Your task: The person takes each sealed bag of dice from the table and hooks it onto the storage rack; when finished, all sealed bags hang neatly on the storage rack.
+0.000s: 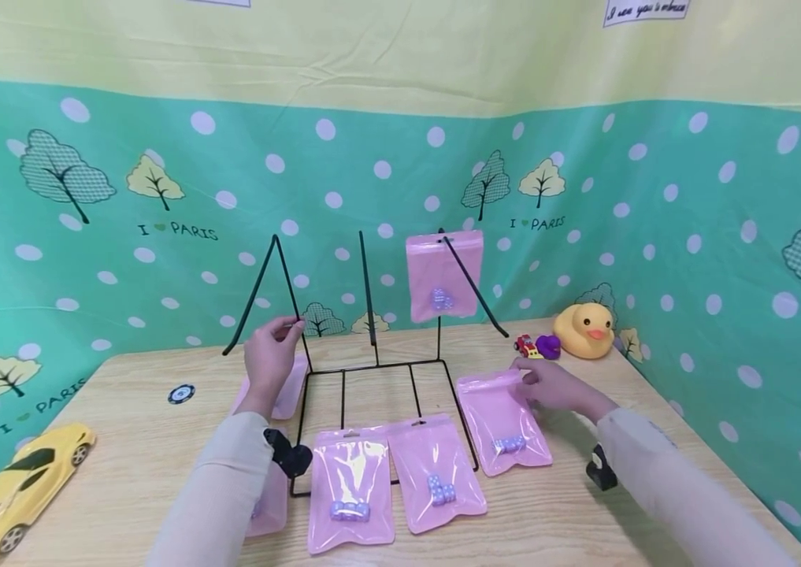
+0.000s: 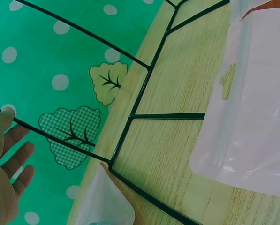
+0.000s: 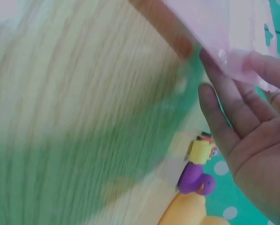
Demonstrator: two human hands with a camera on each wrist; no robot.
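My left hand (image 1: 272,354) pinches the left upright of a black wire display rack (image 1: 361,367), thumb and fingertip on the rod in the left wrist view. At the rack's right side my right hand (image 1: 559,384) grips the top right corner of a pink zip bag (image 1: 495,409) holding lilac dice; thumb and fingers pinch its edge in the right wrist view. Another pink bag (image 1: 444,272) with dice hangs on the rack's right hook. Two pink bags with dice, one left (image 1: 351,472) and one right (image 1: 435,457), lie over the rack's front base.
More pink bags (image 1: 268,504) lie left of the rack, partly hidden by my left arm. A yellow toy car (image 1: 20,492) and a poker chip (image 1: 182,394) are on the left. Back right stand a rubber duck (image 1: 584,331), a small purple duck (image 1: 548,346) and a red toy (image 1: 526,346).
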